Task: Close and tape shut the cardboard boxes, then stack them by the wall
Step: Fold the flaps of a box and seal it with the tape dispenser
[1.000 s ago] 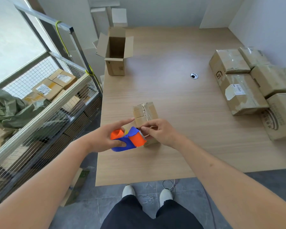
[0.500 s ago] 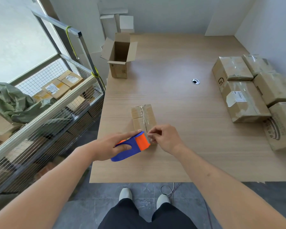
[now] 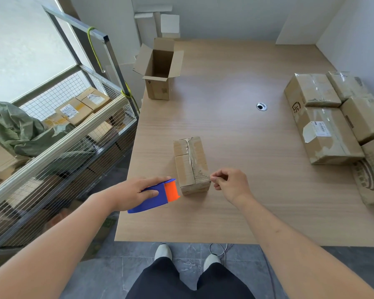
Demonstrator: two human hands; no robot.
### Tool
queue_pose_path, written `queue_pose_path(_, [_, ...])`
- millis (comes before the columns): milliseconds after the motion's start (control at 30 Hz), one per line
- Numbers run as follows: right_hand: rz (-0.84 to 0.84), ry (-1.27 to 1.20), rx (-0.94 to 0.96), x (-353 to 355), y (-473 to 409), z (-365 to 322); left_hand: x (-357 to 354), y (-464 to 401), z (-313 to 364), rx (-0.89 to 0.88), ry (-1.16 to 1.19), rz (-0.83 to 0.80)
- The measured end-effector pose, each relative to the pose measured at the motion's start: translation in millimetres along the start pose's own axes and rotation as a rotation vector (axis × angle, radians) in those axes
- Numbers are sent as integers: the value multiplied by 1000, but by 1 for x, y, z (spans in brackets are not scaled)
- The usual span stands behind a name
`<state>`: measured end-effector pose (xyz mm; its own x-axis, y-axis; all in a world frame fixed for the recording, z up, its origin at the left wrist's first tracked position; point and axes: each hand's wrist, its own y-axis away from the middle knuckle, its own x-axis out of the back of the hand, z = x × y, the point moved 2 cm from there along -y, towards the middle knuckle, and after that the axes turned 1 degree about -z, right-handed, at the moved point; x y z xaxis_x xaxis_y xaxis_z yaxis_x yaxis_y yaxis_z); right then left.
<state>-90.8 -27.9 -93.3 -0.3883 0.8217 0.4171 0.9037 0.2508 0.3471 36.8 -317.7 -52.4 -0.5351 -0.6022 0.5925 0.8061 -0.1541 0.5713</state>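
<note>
Wooden counter [image 3: 235, 137], near edge: small taped cardboard box [image 3: 191, 164] lies between both hands. Left hand [image 3: 136, 190] grips blue-orange tape dispenser [image 3: 158, 196] just left of box. Right hand [image 3: 230, 183], fingers curled, pinches at box's near right corner.

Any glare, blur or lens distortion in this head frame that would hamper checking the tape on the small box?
Head view: daylight leaves a soft bright patch on the table; wide-angle bending curves the table edges and forearms; the small box and tape dispenser look sharp, with faint sheen on the clear tape.
</note>
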Motion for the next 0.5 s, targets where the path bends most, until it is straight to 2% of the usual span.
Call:
queue_pose_path(267, [99,-50,33,-5,-7,18,-4,-22,2,4,-47,12])
queue_pose_path(367, [167,-4,138,-3,-11,25,-2,-25,5,3,-89,5])
queue_pose_path(500, [54,30,184,0,-21,21,-1,-25,3,-1,-85,-3])
